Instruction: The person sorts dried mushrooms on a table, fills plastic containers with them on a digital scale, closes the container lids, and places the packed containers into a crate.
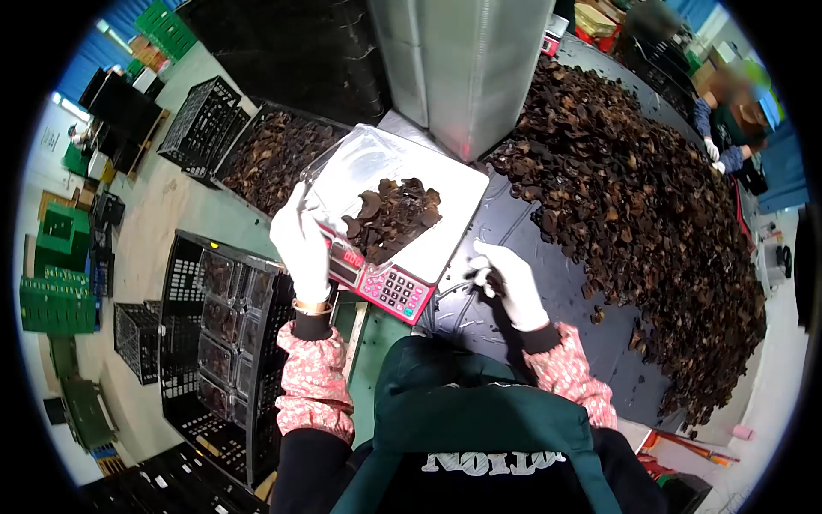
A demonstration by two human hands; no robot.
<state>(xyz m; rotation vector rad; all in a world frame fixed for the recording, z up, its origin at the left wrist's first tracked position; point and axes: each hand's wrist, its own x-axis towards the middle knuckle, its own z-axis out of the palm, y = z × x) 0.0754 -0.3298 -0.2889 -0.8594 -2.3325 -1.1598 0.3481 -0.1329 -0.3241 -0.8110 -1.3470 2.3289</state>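
Note:
A clear plastic box (342,158) holding dark dried pieces (394,216) rests on the white plate of a pink scale (462,193). My left hand (301,238), in a white glove, is at the box's left edge, its fingers closed on the rim beside the scale's display. To the right of the scale, my right hand (507,278), also gloved in white, is above the dark table (479,325). Its fingers are curled together, and a dark bit shows near them; whether it is held is unclear.
A large heap of dark pieces (634,188) covers the table's right side. A crate of similar pieces (278,154) stands behind left. Packed clear boxes (224,321) fill a black crate (180,291) at left. Another person's gloved hands (715,157) are at the far right.

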